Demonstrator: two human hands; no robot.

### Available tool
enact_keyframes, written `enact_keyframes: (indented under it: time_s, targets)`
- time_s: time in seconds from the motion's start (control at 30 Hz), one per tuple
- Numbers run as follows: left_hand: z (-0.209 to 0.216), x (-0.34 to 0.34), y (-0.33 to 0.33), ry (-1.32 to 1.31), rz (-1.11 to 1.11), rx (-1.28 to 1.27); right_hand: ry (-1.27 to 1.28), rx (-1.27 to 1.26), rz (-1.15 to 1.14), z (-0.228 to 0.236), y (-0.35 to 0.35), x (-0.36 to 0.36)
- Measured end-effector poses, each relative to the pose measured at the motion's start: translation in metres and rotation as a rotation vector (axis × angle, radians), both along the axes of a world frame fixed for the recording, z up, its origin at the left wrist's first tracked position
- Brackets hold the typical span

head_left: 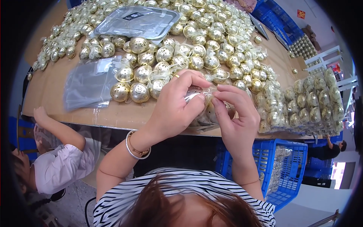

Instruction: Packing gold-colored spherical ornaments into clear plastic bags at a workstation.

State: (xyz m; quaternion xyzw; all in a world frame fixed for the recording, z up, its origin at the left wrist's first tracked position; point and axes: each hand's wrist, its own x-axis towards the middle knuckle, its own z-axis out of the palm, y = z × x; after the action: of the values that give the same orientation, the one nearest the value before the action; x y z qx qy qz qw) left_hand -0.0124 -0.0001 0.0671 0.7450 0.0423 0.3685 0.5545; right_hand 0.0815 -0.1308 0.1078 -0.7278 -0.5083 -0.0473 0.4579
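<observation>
Over the table's front edge, my left hand (pixel 176 104) and my right hand (pixel 238 117) are closed at the top of a clear plastic bag (pixel 210 113). Gold ball ornaments show through its film, partly covered by my fingers. Thumb and fingers of each hand pinch the bag, with the fingertips close together. Just beyond my left hand lie loose gold openwork balls (pixel 140 92) with pale ribbons. A flat pile of clear plastic bags (pixel 85 87) rests to their left.
A large heap of gold balls (pixel 215 36) covers the far table, with a clear plastic package (pixel 138 22) on top. Bagged balls stand in stacked packs (pixel 314 100) at right. Below them is a blue crate (pixel 278 178). Another person (pixel 64 162) sits at left.
</observation>
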Motion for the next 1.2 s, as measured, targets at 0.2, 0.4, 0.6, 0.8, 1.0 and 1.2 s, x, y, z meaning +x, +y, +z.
enact_keyframes:
  time_s: [0.2,0.4,0.6,0.8,1.0,1.2]
  targets:
    - [-0.003,-0.003,0.003,0.0,-0.054,-0.018,-0.083,-0.01,0.038,-0.007,-0.006,0.002]
    - [-0.002,-0.006,0.01,-0.196,-0.213,0.082,-0.22,-0.055,0.234,-0.01,-0.018,0.023]
    - [-0.023,0.002,0.013,-0.348,-0.249,0.188,-0.464,0.205,0.293,-0.039,-0.018,0.031]
    - [0.004,-0.01,-0.021,-0.337,-0.122,-0.238,0.282,0.199,0.064,-0.006,-0.021,0.02]
    - [0.024,-0.015,-0.022,0.336,-0.024,-0.547,0.82,-0.452,0.208,0.012,-0.004,0.043]
    - [0.002,-0.002,-0.014,0.081,0.057,-0.562,1.104,0.3,0.595,-0.054,-0.023,0.04]
